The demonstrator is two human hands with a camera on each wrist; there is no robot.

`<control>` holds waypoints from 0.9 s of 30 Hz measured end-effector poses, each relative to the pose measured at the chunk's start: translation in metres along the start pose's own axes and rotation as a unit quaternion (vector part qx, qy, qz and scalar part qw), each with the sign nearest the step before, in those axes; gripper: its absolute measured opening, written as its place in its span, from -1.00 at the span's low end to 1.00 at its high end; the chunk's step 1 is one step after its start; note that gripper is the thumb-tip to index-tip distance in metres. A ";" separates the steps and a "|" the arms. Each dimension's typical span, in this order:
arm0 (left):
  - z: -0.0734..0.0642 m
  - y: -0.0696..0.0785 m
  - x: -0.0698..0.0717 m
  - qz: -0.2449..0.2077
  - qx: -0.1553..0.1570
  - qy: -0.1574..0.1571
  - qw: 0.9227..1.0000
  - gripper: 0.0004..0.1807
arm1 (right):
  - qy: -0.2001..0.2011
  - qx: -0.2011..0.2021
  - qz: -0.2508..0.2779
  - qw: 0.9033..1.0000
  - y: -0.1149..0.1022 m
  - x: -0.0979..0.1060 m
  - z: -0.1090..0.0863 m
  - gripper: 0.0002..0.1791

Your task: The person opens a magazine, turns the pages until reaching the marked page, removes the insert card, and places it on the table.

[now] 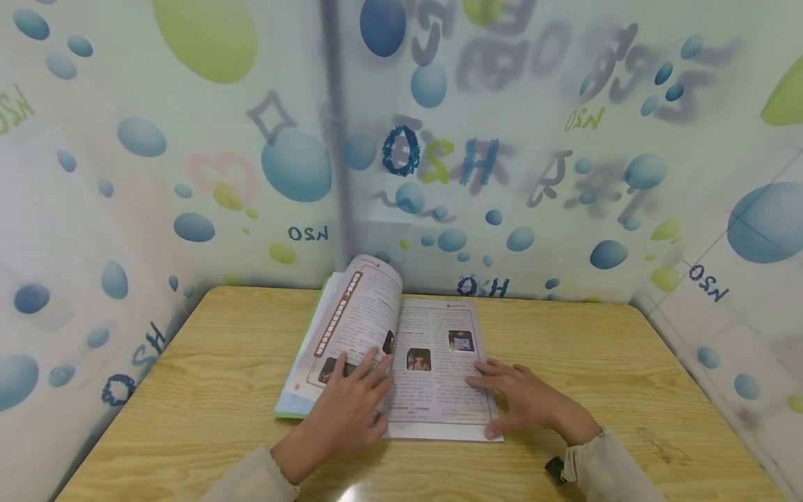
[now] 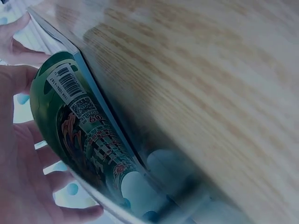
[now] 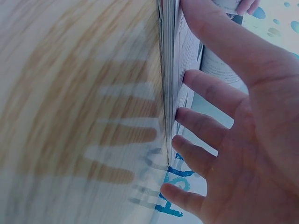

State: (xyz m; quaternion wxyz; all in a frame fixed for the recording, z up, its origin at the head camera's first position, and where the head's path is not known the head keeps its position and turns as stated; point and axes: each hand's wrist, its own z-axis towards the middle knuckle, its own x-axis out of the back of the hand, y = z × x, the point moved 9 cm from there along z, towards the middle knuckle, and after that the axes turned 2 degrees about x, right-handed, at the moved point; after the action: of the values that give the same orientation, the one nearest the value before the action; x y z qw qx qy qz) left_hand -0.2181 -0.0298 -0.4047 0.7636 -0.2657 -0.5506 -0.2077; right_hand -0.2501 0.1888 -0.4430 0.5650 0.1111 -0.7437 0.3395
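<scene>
An open magazine point(image 1: 439, 397) lies on the wooden table, its left pages curving up and its right page flat with small photos and text. My left hand point(image 1: 351, 404) rests with spread fingers on the lower part of the left page. In the left wrist view, the green back cover point(image 2: 70, 116) with a barcode bends up from the table beside that hand point(image 2: 23, 154). My right hand point(image 1: 530, 401) touches the right page's outer edge with extended fingers, its thumb at the lower corner. The right wrist view shows those fingers point(image 3: 205, 126) along the magazine's page edges point(image 3: 168, 84).
The wooden table point(image 1: 207, 390) extends around the magazine on both sides. Behind it and at the sides hangs a pale curtain point(image 1: 533, 111) with blue and green bubble prints. A small dark object point(image 1: 555, 470) sits at the right sleeve's cuff.
</scene>
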 end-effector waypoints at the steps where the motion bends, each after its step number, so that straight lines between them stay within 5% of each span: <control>1: 0.000 0.000 0.000 -0.001 0.002 0.000 1.000 -0.46 | 0.000 0.000 0.000 1.000 0.000 0.000 0.000 -0.02; 27: -0.001 0.010 0.002 -0.006 -0.002 -0.005 1.000 -0.52 | -0.001 -0.015 0.006 1.000 0.001 0.001 -0.008 -0.03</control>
State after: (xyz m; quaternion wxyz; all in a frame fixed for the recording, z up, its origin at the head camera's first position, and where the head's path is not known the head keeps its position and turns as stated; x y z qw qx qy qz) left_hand -0.2109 -0.0226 -0.4046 0.7593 -0.2648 -0.5553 -0.2121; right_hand -0.2448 0.1947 -0.4415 0.5636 0.0985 -0.7503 0.3313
